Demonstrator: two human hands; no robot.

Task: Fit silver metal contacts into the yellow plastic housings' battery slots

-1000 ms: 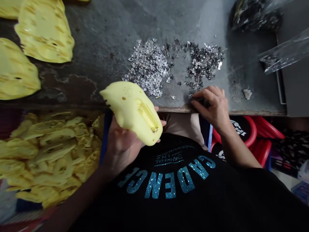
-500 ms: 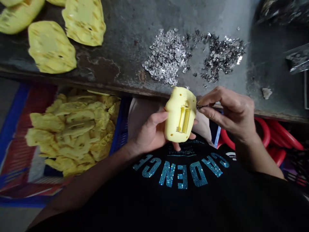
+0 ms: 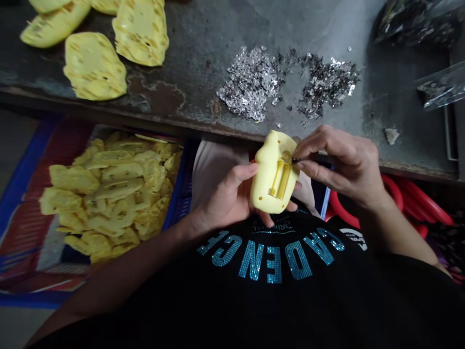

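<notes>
My left hand [image 3: 232, 194] grips a yellow plastic toy housing [image 3: 272, 182] with a battery compartment facing up; the thumb presses its left edge and fingertips show past its right side. At the compartment's upper end, my right hand [image 3: 341, 160] pinches a small dark metal piece [image 3: 295, 160], probably a battery contact, partly hidden by the fingers. Beyond the housing, on the bench, lie a pile of shiny flat metal contacts [image 3: 250, 80] and a pile of darker metal pieces [image 3: 327, 82].
Several yellow shells [image 3: 95, 68] lie at the bench's [image 3: 196, 43] far left. Below them a blue and red crate [image 3: 32, 160] holds many yellow shells [image 3: 112, 194]. Plastic bags of metal parts [image 3: 436, 89] lie at the right; red rings [image 3: 417, 198] are under the edge.
My right hand has moved the small metal piece from beside the housing's right edge to the top of its battery compartment. The housing has tilted slightly, and the view has shifted.
</notes>
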